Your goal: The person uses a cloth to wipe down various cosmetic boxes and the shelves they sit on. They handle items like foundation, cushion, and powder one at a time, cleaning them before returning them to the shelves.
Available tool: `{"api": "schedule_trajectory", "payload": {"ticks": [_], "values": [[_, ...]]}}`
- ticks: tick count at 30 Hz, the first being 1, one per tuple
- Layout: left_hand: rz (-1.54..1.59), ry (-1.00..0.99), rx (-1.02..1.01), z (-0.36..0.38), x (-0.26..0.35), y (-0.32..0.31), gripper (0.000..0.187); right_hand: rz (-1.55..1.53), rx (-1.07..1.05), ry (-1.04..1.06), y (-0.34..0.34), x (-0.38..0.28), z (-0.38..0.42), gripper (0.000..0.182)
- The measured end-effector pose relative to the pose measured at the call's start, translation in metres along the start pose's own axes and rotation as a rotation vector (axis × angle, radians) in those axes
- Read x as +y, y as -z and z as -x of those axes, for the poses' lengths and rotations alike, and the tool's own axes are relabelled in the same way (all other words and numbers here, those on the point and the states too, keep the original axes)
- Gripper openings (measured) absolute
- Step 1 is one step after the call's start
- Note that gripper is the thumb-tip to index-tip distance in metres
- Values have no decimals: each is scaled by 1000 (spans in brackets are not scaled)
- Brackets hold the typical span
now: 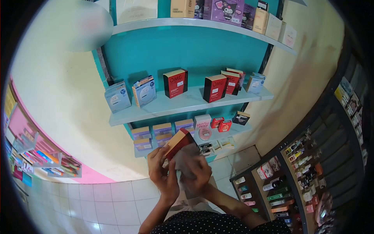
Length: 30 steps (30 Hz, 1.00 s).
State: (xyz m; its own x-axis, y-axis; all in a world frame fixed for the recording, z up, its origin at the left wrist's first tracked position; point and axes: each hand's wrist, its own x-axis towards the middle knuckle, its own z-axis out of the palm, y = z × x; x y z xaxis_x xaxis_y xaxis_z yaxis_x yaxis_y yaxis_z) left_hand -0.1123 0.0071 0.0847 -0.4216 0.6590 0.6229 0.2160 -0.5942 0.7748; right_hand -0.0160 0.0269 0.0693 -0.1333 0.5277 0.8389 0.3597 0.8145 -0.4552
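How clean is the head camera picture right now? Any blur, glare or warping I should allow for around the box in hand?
Head view: strong fisheye, the shelves bow and the corners go black. The red box in the left hand is fairly sharp; the right hand and the grey cloth against it are motion-smeared. A pale blurred patch sits top left, the boxes cast soft shadows on the teal wall, and there's no harsh glare.

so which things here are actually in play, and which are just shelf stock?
In play:
- red box, held in left hand
- grey cloth, in right hand, against the box

Just there:
- red OMG boxes on middle shelf
- blue boxes
- purple box, top shelf
- side rack
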Motion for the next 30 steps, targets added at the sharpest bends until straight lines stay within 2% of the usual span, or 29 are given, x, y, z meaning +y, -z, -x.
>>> {"api": "schedule_trajectory", "payload": {"ticks": [1, 6, 10, 14, 17, 19, 22, 26, 28, 30], "values": [[0, -49, 10, 0, -2, 2, 34, 11, 9, -2, 0, 0, 3, 53], [51, 104, 25, 9, -1, -1, 34, 27, 13, -42, 4, 7, 0, 53], [21, 62, 16, 7, 3, -1, 34, -7, 81, -88, -1, 5, 5, 54], [-21, 73, -61, 7, 1, 3, 33, -13, 15, -85, 1, 1, 15, 54], [-5, 105, -90, 10, 3, -1, 33, 2, 42, -47, 6, 6, 12, 52], [-8, 125, -113, 10, 5, -2, 33, 6, 102, -98, 7, 9, 11, 51], [4, 155, -137, 3, 2, -4, 30, -22, 79, -127, 9, 6, 12, 49], [52, -86, -20, -42, -4, -15, 27, -129, 40, -244, 12, -2, 20, 41], [38, -198, -26, -77, -8, -24, 26, -182, 20, -381, 17, -4, 27, 40], [-92, -327, -63, -109, -20, -32, 26, -173, 23, -382, 23, 1, 34, 42]]}}
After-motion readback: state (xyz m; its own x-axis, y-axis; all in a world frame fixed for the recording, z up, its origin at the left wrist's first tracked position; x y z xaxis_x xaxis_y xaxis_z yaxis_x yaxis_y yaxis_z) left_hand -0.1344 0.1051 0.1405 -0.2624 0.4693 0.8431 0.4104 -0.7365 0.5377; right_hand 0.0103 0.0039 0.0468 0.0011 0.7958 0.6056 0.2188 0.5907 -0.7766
